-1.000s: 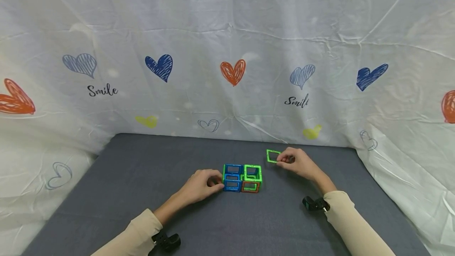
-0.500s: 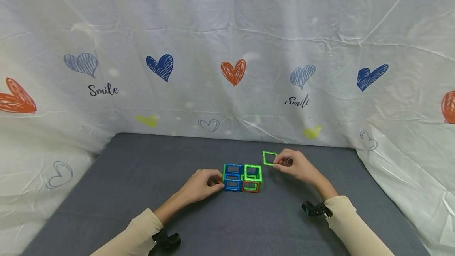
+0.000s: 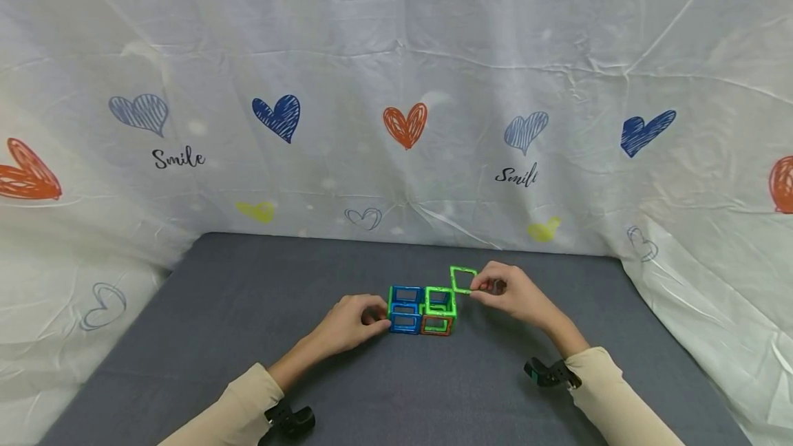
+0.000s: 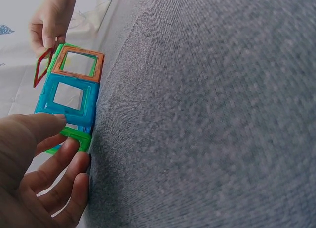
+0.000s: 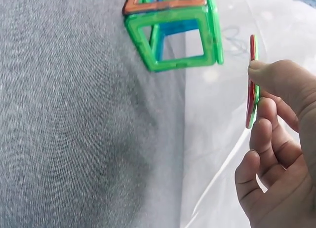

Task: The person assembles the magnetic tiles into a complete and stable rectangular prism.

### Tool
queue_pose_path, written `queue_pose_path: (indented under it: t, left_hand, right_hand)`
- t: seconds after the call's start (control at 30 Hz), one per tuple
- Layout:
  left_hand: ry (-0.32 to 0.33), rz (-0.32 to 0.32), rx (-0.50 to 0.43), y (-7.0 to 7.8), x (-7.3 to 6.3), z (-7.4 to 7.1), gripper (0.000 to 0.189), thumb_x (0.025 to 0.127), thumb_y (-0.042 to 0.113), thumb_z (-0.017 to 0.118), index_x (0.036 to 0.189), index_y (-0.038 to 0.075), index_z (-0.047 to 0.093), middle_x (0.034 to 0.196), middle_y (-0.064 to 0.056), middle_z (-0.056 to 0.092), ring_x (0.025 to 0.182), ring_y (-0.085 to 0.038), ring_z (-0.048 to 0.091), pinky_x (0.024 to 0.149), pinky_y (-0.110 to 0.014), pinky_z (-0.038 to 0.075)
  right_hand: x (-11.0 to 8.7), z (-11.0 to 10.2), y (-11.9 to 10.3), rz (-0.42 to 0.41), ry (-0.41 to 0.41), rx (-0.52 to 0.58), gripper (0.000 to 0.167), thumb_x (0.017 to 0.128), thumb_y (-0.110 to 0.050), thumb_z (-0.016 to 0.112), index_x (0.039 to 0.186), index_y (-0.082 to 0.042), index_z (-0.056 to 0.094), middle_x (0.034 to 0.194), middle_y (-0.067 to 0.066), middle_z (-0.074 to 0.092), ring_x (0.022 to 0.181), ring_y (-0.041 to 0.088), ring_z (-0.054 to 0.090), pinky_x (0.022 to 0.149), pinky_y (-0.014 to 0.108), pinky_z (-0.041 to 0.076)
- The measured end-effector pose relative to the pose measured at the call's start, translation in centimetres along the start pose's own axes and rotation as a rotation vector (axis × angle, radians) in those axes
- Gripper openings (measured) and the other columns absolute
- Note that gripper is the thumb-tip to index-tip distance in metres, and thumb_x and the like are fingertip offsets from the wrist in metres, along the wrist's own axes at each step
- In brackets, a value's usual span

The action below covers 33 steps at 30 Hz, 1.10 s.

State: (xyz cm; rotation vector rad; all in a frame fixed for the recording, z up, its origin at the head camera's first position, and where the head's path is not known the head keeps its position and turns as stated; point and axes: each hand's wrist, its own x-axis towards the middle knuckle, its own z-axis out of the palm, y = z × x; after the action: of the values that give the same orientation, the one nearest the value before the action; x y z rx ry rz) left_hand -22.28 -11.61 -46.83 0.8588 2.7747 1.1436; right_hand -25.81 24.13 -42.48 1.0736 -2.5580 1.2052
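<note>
A low block of joined magnetic tiles (image 3: 423, 310), with blue, green and orange open square frames, stands on the dark grey cloth. My left hand (image 3: 350, 325) holds its left end; in the left wrist view the thumb lies on the corner of a blue tile (image 4: 74, 81) and the fingers touch the green side. Between thumb and fingers, my right hand (image 3: 508, 288) pinches a square magnetic tile (image 3: 463, 269), green on top. From the right wrist, this tile (image 5: 251, 99) appears edge-on, with its other face red. It is raised, just behind the block's right rear corner.
The table (image 3: 297, 267) is covered by the dark grey cloth. A white curtain (image 3: 347, 177) printed with hearts and words rises behind its back edge and along both sides. A black camera strap (image 3: 548, 372) sits on each wrist.
My right hand has brought the pinched tile left and slightly nearer, up to the block's right rear corner, tilting it more upright. The left hand and block have stayed in place.
</note>
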Motion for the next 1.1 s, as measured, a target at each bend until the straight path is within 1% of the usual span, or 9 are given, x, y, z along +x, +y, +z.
queue_pose_path:
  t: [0.2, 0.3, 0.53, 0.67, 0.77, 0.93, 1.1]
  left_hand:
    - [0.001, -0.004, 0.001, 0.0, 0.0, 0.0, 0.006, 0.096, 0.021, 0.075, 0.102, 0.020, 0.073, 0.093, 0.011, 0.066, 0.075, -0.003, 0.063, 0.066, -0.028, 0.052]
    - [0.002, -0.002, 0.000, 0.0, 0.0, 0.0, 0.006, 0.096, 0.021, 0.075, 0.101, 0.020, 0.073, 0.094, 0.011, 0.066, 0.075, -0.003, 0.063, 0.066, -0.028, 0.052]
    - [0.001, -0.003, -0.002, 0.0, 0.0, 0.0, 0.006, 0.096, 0.021, 0.075, 0.101, 0.019, 0.073, 0.094, 0.011, 0.066, 0.075, -0.003, 0.063, 0.066, -0.028, 0.052]
    - [0.000, 0.003, -0.001, 0.0, 0.0, 0.0, 0.006, 0.096, 0.020, 0.075, 0.101, 0.019, 0.073, 0.094, 0.011, 0.066, 0.076, -0.003, 0.063, 0.066, -0.027, 0.053]
    - [0.000, 0.005, -0.002, 0.0, -0.1, -0.1, 0.006, 0.096, 0.019, 0.075, 0.102, 0.019, 0.073, 0.093, 0.011, 0.066, 0.075, -0.003, 0.063, 0.066, -0.027, 0.053]
    - [0.005, 0.013, -0.004, 0.1, -0.1, -0.1, 0.007, 0.096, 0.019, 0.075, 0.102, 0.019, 0.073, 0.094, 0.010, 0.066, 0.076, -0.003, 0.063, 0.067, -0.028, 0.053]
    - [0.007, 0.016, -0.002, 0.1, -0.1, -0.1, 0.007, 0.096, 0.018, 0.075, 0.102, 0.019, 0.073, 0.095, 0.009, 0.067, 0.076, -0.003, 0.063, 0.067, -0.027, 0.053]
  right_hand:
    - [0.2, 0.5, -0.8, -0.054, 0.003, 0.007, 0.009, 0.090, -0.007, 0.080, 0.095, -0.013, 0.076, 0.088, -0.007, 0.062, 0.075, 0.013, 0.056, 0.061, 0.029, 0.047]
    - [0.3, 0.8, -1.2, -0.058, 0.001, 0.007, 0.009, 0.090, -0.008, 0.080, 0.094, -0.015, 0.076, 0.087, -0.008, 0.061, 0.075, 0.013, 0.056, 0.060, 0.028, 0.046]
    - [0.8, 1.9, -2.2, -0.030, -0.020, 0.009, 0.009, 0.090, -0.012, 0.081, 0.093, -0.018, 0.076, 0.087, -0.009, 0.060, 0.075, 0.016, 0.056, 0.060, 0.029, 0.045]
    - [1.3, 2.4, -2.8, -0.017, -0.025, 0.012, 0.009, 0.090, -0.011, 0.081, 0.093, -0.018, 0.076, 0.087, -0.009, 0.059, 0.076, 0.016, 0.056, 0.061, 0.030, 0.045]
    - [1.9, 2.9, -3.3, -0.026, -0.034, 0.003, 0.010, 0.089, -0.009, 0.081, 0.093, -0.018, 0.076, 0.087, -0.010, 0.059, 0.076, 0.016, 0.055, 0.062, 0.030, 0.046]
    - [2.7, 3.7, -3.8, -0.053, -0.050, -0.008, 0.007, 0.090, -0.010, 0.080, 0.093, -0.014, 0.076, 0.086, -0.010, 0.058, 0.076, 0.015, 0.056, 0.063, 0.031, 0.048]
    - [3.2, 4.4, -4.4, -0.054, -0.067, 0.010, 0.005, 0.091, -0.012, 0.080, 0.094, -0.011, 0.076, 0.086, -0.009, 0.059, 0.076, 0.014, 0.056, 0.062, 0.032, 0.049]
